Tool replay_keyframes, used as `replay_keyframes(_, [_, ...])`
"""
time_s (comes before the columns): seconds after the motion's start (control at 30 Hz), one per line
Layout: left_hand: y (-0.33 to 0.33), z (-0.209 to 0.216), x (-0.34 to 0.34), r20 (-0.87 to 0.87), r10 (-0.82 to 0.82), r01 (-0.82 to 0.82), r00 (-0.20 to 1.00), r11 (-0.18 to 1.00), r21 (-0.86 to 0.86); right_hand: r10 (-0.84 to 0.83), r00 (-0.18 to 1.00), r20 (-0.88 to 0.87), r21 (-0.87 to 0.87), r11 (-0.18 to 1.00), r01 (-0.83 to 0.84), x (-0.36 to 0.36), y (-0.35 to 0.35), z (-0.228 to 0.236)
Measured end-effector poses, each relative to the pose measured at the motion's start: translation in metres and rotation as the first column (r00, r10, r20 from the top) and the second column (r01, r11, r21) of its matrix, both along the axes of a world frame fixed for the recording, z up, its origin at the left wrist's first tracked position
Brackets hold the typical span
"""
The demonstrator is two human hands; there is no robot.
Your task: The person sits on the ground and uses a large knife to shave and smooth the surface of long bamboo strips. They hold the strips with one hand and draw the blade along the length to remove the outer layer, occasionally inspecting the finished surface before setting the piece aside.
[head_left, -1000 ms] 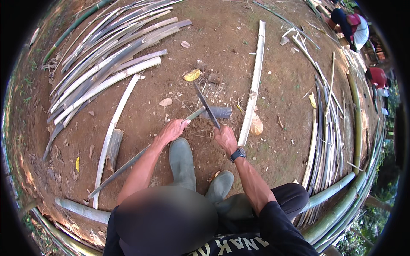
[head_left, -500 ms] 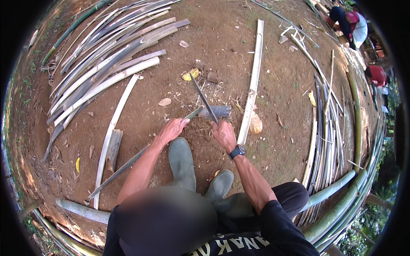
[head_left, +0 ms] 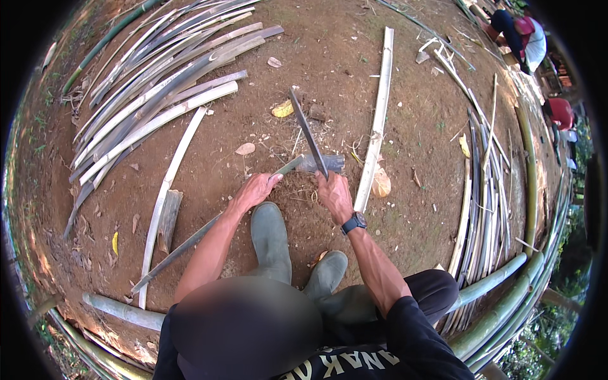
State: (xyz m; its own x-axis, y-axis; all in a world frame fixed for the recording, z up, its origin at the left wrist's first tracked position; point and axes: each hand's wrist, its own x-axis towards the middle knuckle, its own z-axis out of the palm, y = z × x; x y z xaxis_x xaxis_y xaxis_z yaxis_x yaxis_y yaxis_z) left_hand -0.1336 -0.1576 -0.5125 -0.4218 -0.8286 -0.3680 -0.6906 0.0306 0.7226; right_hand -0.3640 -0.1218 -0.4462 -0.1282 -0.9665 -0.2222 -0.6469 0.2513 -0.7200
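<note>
My left hand (head_left: 256, 189) is closed round a long split bamboo strip (head_left: 183, 248). One end of the strip pokes out past my fingers, and the rest slants back under my forearm toward the lower left. The fingers of my right hand (head_left: 334, 193) wrap the handle of a machete (head_left: 305, 126), its dark blade pointing away and slightly left. Beneath the blade lies a short grey bamboo piece (head_left: 330, 163) on the ground. The strip's tip is beside that piece's left end; I cannot tell whether they touch.
Bamboo strips are heaped at the far left (head_left: 164, 76), with another bundle at the right (head_left: 484, 209). A pale split length (head_left: 379, 114) lies right of the machete, and a short log (head_left: 168, 221) sits left. Green poles (head_left: 500, 316) edge the lower right. A person (head_left: 529, 41) crouches at the far right.
The machete has swung up a little, its tip now farther from me and its blade turned to show more of its flat side. My left hand and the strip have barely moved.
</note>
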Motion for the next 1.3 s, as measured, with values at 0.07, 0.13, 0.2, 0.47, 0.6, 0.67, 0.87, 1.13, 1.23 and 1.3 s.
replay_keyframes(0.07, [0.001,0.003,-0.001,0.007,-0.006,0.005,1.0,0.999,0.047,-0.003,1.0,0.006,-0.007,1.0,0.003,-0.001,0.002,-0.002])
replay_keyframes(0.13, [-0.005,0.004,-0.001,0.01,-0.014,0.013,1.0,0.997,0.077,0.033,0.998,-0.05,0.011,0.999,-0.032,-0.006,0.01,-0.02])
replay_keyframes(0.2, [-0.006,-0.002,0.004,0.01,-0.014,0.013,1.0,0.994,0.109,0.101,0.994,-0.05,0.097,0.991,-0.095,-0.01,0.022,-0.033])
replay_keyframes(0.47, [-0.019,-0.008,0.01,0.039,0.054,-0.061,0.998,0.97,0.234,0.048,0.998,0.05,0.235,0.97,-0.059,-0.017,0.02,-0.056])
replay_keyframes(0.6, [-0.017,0.002,0.007,0.051,0.159,-0.167,0.986,0.921,0.352,-0.056,0.989,0.135,0.345,0.938,0.006,-0.007,0.022,-0.045])
replay_keyframes(0.67, [-0.015,0.009,0.004,0.058,0.178,-0.187,0.982,0.921,0.342,-0.113,0.973,0.2,0.458,0.889,0.009,-0.004,0.019,-0.024])
replay_keyframes(0.87, [-0.003,0.014,-0.003,0.119,0.126,-0.126,0.985,0.992,-0.01,0.042,0.999,-0.018,0.233,0.972,-0.037,-0.002,0.021,-0.028])
replay_keyframes(1.13, [0.017,0.019,-0.009,0.234,0.034,0.028,0.972,0.967,-0.253,0.004,0.997,-0.076,0.112,0.994,0.005,-0.003,0.024,-0.034])
replay_keyframes(1.23, [0.018,0.018,-0.005,0.238,0.065,0.013,0.969,0.95,-0.312,-0.005,0.997,-0.079,0.133,0.991,0.015,0.002,0.02,-0.022])
replay_keyframes(1.3, [0.007,0.026,-0.004,0.279,-0.016,0.063,0.96,0.985,-0.159,-0.004,0.995,-0.097,0.125,0.992,0.016,-0.001,0.02,-0.02])
